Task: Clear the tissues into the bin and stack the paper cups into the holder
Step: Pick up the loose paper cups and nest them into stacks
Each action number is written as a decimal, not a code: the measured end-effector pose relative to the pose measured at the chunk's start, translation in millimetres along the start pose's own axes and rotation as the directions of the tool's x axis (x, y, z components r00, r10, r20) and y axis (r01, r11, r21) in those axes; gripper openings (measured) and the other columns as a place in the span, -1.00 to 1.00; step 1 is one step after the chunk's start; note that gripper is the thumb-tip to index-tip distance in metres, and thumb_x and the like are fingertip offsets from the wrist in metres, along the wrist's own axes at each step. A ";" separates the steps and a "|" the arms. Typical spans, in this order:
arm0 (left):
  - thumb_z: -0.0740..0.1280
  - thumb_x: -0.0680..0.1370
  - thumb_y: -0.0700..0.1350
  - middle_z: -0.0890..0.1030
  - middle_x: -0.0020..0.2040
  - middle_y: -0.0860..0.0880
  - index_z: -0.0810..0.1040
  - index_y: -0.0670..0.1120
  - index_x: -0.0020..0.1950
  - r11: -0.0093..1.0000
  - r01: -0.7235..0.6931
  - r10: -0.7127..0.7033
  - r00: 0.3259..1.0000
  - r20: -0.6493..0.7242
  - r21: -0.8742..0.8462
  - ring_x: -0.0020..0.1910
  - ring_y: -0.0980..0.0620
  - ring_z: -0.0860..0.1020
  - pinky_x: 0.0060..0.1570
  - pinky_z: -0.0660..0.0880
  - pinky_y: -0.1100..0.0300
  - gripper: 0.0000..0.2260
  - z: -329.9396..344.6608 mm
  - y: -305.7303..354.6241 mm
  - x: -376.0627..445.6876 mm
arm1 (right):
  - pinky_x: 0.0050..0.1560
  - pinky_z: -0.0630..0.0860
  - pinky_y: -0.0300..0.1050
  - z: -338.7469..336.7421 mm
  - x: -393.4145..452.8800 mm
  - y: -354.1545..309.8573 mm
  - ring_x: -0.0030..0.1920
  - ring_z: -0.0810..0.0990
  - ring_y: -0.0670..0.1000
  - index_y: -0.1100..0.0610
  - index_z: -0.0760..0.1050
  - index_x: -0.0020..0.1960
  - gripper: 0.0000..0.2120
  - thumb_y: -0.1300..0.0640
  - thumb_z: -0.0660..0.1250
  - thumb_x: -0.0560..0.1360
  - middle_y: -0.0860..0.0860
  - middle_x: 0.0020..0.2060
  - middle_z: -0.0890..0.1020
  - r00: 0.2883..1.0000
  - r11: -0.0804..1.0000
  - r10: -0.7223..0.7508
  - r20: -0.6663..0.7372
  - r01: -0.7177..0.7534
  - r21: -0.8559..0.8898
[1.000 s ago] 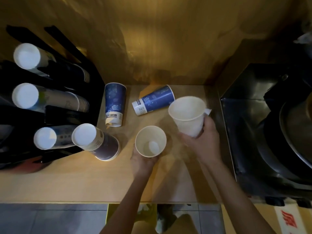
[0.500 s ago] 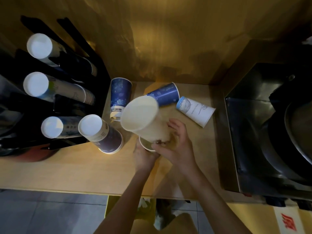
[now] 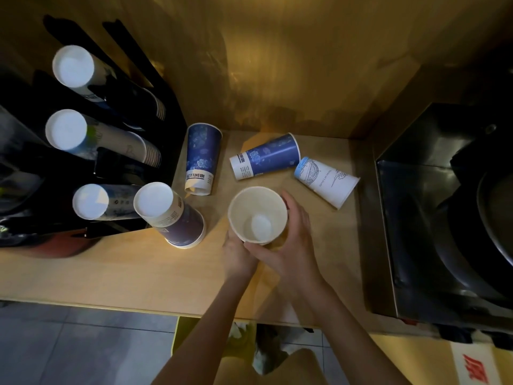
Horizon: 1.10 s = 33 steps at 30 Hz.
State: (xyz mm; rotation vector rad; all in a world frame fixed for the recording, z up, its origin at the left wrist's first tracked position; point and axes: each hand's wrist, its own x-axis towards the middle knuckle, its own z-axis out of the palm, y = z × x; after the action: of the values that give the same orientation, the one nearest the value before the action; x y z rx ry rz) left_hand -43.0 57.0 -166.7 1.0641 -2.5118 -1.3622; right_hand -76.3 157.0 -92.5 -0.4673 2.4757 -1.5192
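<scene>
Both hands hold a stack of cream paper cups (image 3: 257, 215) upright, mouth up, over the wooden counter (image 3: 111, 270). My left hand (image 3: 238, 255) grips it from below and my right hand (image 3: 291, 240) wraps its right side. Two blue cups lie on the counter behind it, one (image 3: 202, 159) to the left and one (image 3: 266, 157) in the middle. A white printed cup (image 3: 327, 182) lies at the right. A blue cup (image 3: 172, 215) stands upside down left of my hands. The black cup holder (image 3: 116, 168) at the left carries rows of stacked cups.
A dark steel appliance (image 3: 444, 218) fills the right side. A golden wall (image 3: 277, 65) backs the counter. Below the counter's front edge a yellow bin (image 3: 238, 345) holds crumpled tissues. Grey floor tiles (image 3: 69, 348) show at lower left.
My right hand carried a cream cup from the right, tipped it over the cup in my left hand and nested it. The stack now stands upright. The white printed cup came into view.
</scene>
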 end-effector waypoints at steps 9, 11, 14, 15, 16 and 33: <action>0.48 0.35 -0.08 0.53 0.22 -0.21 0.38 -0.19 0.31 0.997 -0.072 0.072 0.997 -0.003 0.013 0.18 -0.16 0.51 0.06 0.40 0.19 -0.42 -0.8 2.0 -1.4 | 0.39 0.29 0.04 3.7 6.0 5.3 0.40 0.18 -0.12 0.04 0.16 0.44 -0.18 -0.15 0.39 0.28 -0.04 0.44 0.28 0.989 0.947 -0.099 0.106 0.127 -0.296; 0.46 0.34 -0.04 0.54 0.22 -0.22 0.40 -0.19 0.30 0.995 -0.099 0.098 0.995 0.026 0.030 0.18 -0.17 0.52 0.04 0.35 0.25 -0.42 -1.6 0.6 -1.0 | 0.39 0.29 0.02 3.3 6.8 7.7 0.39 0.19 -0.11 0.02 0.17 0.43 -0.17 -0.25 0.30 0.26 -0.05 0.43 0.29 0.991 0.943 -0.093 0.095 0.119 -0.309; 0.48 0.32 0.00 0.50 0.25 -0.20 0.37 -0.19 0.32 0.988 -0.146 0.143 0.987 0.068 0.041 0.20 -0.14 0.51 0.03 0.27 0.38 -0.35 -9.0 2.3 -0.7 | 0.38 0.30 0.00 0.5 9.8 6.3 0.39 0.21 -0.08 -0.03 0.13 0.44 -0.13 -0.29 0.28 0.21 -0.08 0.42 0.28 0.990 0.958 -0.076 0.120 0.106 -0.268; 0.48 0.27 0.08 0.48 0.27 -0.18 0.33 -0.19 0.35 0.986 -0.165 0.163 0.984 0.069 0.021 0.22 -0.10 0.49 0.02 0.24 0.46 -0.25 -14.2 5.6 -1.5 | 0.37 0.30 -0.03 -1.0 10.2 6.1 0.39 0.20 -0.08 -0.05 0.12 0.44 -0.11 -0.29 0.31 0.20 -0.09 0.41 0.28 0.987 0.962 -0.074 0.144 0.109 -0.249; 0.46 0.20 0.18 0.44 0.30 -0.13 0.26 -0.18 0.39 0.981 -0.192 0.192 0.979 0.062 -0.010 0.24 -0.03 0.46 0.03 0.22 0.52 -0.13 -20.2 9.7 -3.2 | 0.36 0.30 -0.07 -2.8 9.5 6.2 0.39 0.20 -0.10 -0.08 0.10 0.44 -0.10 -0.28 0.33 0.19 -0.10 0.41 0.28 0.983 0.970 -0.068 0.168 0.104 -0.219; 0.58 0.21 -0.05 0.35 0.37 -0.14 0.18 -0.11 0.43 0.952 -0.305 0.305 0.952 0.036 0.004 0.33 -0.05 0.34 0.20 0.26 0.19 -0.09 -41.8 43.9 -11.6 | 0.24 0.48 -0.03 -74.7 85.9 67.8 0.10 0.55 0.06 0.23 0.41 0.16 -0.51 -0.01 0.45 0.35 0.14 -0.06 0.48 0.505 0.085 0.839 0.201 -0.486 0.870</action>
State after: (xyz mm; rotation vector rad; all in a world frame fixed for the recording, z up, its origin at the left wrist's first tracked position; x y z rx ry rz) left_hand -41.5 50.5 -105.3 0.6204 -2.5731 -1.2902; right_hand -191.8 216.0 -119.6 1.1419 1.1960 -2.0867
